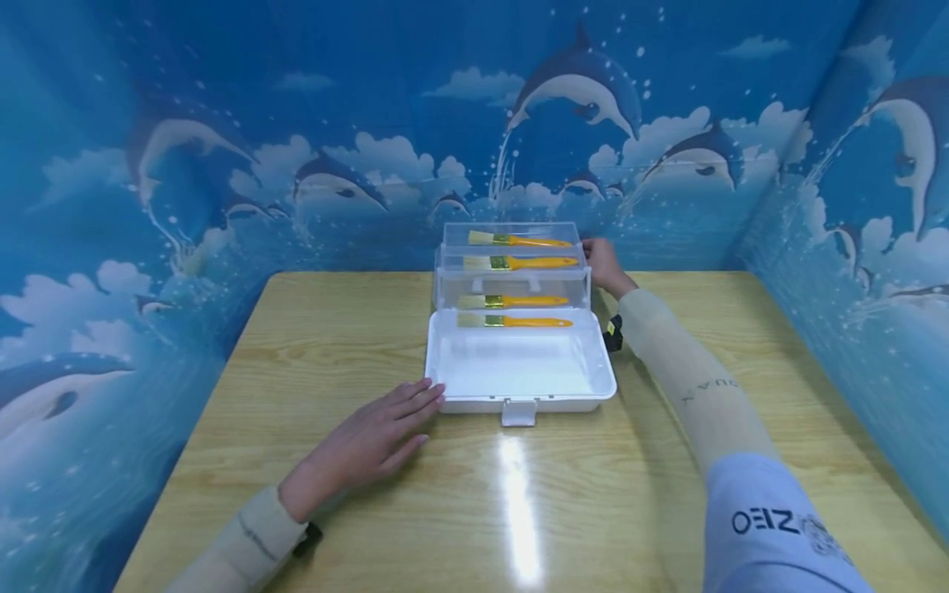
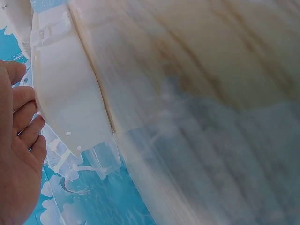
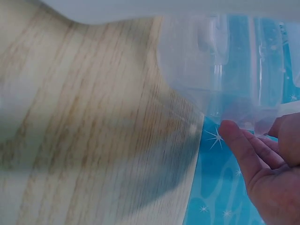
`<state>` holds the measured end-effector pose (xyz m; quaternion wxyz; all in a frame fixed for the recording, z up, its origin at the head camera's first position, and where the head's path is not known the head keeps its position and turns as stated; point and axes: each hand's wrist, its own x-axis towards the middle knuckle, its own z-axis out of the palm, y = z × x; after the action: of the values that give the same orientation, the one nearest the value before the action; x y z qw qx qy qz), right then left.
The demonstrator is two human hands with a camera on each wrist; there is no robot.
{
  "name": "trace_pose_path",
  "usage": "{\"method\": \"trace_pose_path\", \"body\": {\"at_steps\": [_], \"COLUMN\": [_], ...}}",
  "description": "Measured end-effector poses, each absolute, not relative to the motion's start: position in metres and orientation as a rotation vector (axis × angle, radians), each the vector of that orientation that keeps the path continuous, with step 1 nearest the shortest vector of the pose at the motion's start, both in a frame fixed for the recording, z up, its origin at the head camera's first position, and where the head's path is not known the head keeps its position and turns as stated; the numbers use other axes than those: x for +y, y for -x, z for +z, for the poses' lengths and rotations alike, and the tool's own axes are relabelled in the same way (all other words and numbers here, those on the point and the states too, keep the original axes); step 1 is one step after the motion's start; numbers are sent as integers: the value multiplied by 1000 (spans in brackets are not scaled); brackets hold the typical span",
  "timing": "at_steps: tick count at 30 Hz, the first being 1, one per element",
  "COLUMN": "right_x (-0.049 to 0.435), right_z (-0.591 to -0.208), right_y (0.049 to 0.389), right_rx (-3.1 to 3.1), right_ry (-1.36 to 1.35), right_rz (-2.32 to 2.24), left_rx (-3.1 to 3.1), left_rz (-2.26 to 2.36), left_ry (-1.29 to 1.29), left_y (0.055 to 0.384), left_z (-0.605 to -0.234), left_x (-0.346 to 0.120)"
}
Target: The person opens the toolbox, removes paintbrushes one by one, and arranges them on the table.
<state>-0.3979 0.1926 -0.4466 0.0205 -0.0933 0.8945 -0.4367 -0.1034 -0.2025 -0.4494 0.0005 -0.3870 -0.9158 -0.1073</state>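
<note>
Head view, and the white box [image 1: 519,362] sits just ahead of the person on the wooden table [image 1: 326,342], opened out, its long axis running left to right, its latch [image 1: 519,413] facing the near side. The clear upper tier [image 1: 455,237] stands at the far side, orange-handled brushes [image 1: 539,263] lying across the clear section, bristles to the left. Now the relation that seems to matter: the right hand [image 1: 606,268] is the nearer one to that tier, out at its right end, so the tier lies to its left. Right wrist view has thumb and fingers bracketing the plastic edge, apparently in a light pinch. The left hand [image 1: 374,441], fingers extended and gripping nothing, rests its fingertips at the box's near left corner, well apart from the tier.
</note>
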Motion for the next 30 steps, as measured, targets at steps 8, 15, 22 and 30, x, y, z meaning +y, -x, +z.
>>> {"method": "trace_pose_path", "body": {"at_steps": [8,15,22,30], "right_x": [195,198,197,198], "right_z": [-448,-452,-452,-449], "right_y": [397,399,398,392], "right_rx": [2743,2648,2663,2687], "right_ry": [303,277,272,301], "right_rz": [-1323,-1400,-1379,-1328], "left_rx": [-2830,-2812,-2825,-2817], "left_rz": [-336,-339,-341,-317], "left_ry": [1229,1233,1229,1233], "left_y": [103,103,103,102], "left_z": [-451,-453,-451,-452], "left_x": [-202,-202,-203,-203]}}
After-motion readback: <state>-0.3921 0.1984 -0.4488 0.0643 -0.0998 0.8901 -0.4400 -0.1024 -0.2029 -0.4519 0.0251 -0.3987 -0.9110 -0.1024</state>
